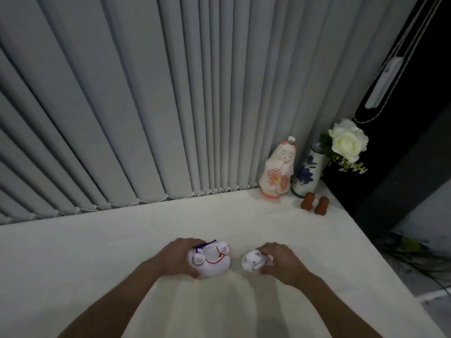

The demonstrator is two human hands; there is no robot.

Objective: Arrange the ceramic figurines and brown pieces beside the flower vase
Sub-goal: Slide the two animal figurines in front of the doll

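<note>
1. Gripping a white horse figurine [212, 261] from its left end, the left hand [179, 257] has its fingers closed round it; the horse lies lengthwise left to right, head to the right.
2. The right hand [280, 262] is closed on a small white cat figurine [251, 262], face pointing left.
3. Far right, a tall doll [277, 170] stands upright just left of the flower vase [306, 175].
4. Two brown pieces [314, 204] stand side by side in front of the vase.

Bare tabletop [136, 230] lies open toward the far right corner; there doll [278, 169], vase [306, 174] and brown pieces [314, 204] crowd together.
</note>
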